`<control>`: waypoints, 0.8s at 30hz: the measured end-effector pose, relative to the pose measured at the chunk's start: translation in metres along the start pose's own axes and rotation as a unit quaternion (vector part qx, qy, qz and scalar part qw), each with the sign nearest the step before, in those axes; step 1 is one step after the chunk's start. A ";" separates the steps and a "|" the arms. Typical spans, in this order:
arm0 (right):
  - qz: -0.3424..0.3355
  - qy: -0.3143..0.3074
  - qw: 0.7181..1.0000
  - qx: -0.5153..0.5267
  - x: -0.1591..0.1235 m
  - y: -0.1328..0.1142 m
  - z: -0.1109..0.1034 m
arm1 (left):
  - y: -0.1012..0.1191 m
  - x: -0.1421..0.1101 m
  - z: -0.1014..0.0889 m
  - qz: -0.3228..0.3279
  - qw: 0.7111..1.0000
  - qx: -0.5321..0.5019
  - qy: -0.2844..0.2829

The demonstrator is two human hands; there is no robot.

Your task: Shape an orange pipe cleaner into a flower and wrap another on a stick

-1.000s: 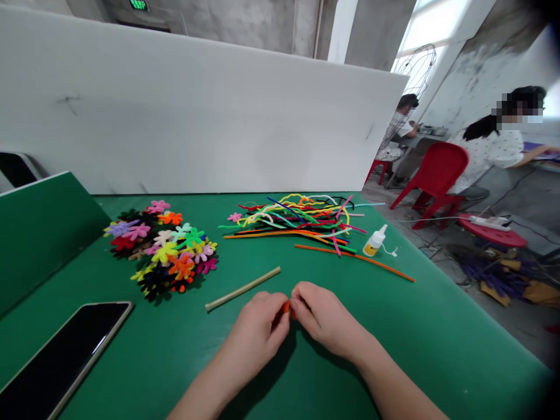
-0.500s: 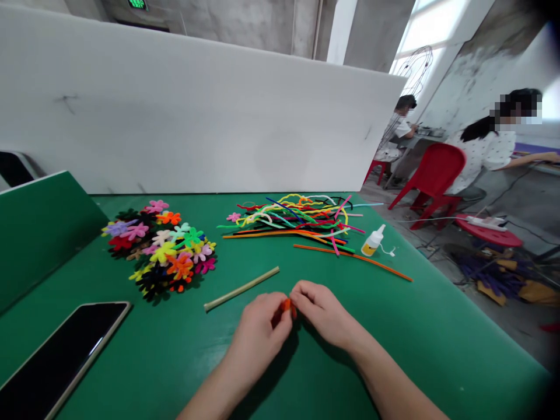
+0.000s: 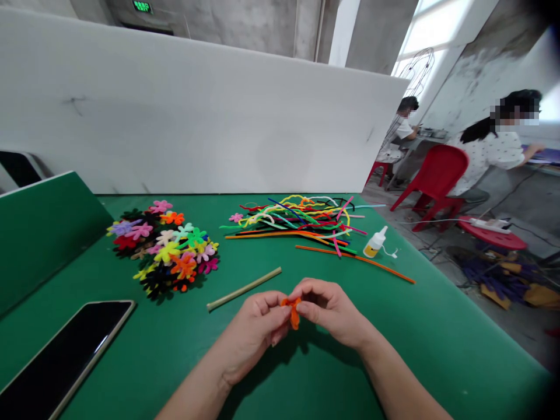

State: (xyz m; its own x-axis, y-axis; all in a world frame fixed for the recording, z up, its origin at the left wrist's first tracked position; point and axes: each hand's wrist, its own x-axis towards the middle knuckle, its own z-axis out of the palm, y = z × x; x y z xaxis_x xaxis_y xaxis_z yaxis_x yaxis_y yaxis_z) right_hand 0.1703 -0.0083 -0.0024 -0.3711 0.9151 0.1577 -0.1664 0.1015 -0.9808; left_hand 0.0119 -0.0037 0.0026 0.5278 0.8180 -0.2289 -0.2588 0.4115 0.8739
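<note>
Both my hands meet over the green table (image 3: 306,379), pinching a small bent orange pipe cleaner piece (image 3: 293,309) between them. My left hand (image 3: 258,329) grips its left side with curled fingers. My right hand (image 3: 330,309) pinches it from the right. A thin pale green stick (image 3: 244,288) lies just beyond my left hand. Further back lies a pile of coloured pipe cleaners (image 3: 301,219), with one long orange pipe cleaner (image 3: 355,263) stretched out to the right.
A heap of coloured pipe-cleaner flowers (image 3: 164,251) sits at the left. A phone (image 3: 61,356) lies at the near left. A small glue bottle (image 3: 375,242) stands at the right. A white board (image 3: 196,116) backs the table. Two people sit by red chairs (image 3: 431,175).
My hands lifted slightly and turned, so more of the orange piece shows between my fingers. The view shifted a little.
</note>
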 end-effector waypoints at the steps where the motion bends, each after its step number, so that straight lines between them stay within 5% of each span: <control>1: -0.001 0.002 1.000 -0.002 0.000 0.000 0.000 | 0.000 0.000 0.000 -0.002 1.000 -0.004 -0.002; 7: -0.018 0.020 0.999 -0.045 0.000 -0.003 0.001 | -0.001 0.000 0.000 0.000 1.000 -0.006 -0.014; 16: -0.025 0.039 0.981 -0.189 0.002 0.002 0.001 | 0.005 -0.002 0.003 0.071 0.965 0.248 0.047; 20: -0.016 0.049 0.970 -0.237 0.003 0.002 0.003 | 0.002 -0.001 0.004 0.144 0.904 0.395 0.078; 24: 0.009 0.066 0.967 -0.245 0.003 0.006 0.005 | -0.005 -0.001 0.002 0.232 0.792 0.555 0.105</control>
State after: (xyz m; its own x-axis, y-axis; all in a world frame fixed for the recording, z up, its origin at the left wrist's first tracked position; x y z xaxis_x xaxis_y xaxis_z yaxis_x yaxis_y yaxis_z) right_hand 0.1631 -0.0067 -0.0067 -0.2451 0.9569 0.1556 0.3046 0.2284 -0.9247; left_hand 0.0143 -0.0071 -0.0007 0.4078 0.8745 0.2627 0.5472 -0.4644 0.6964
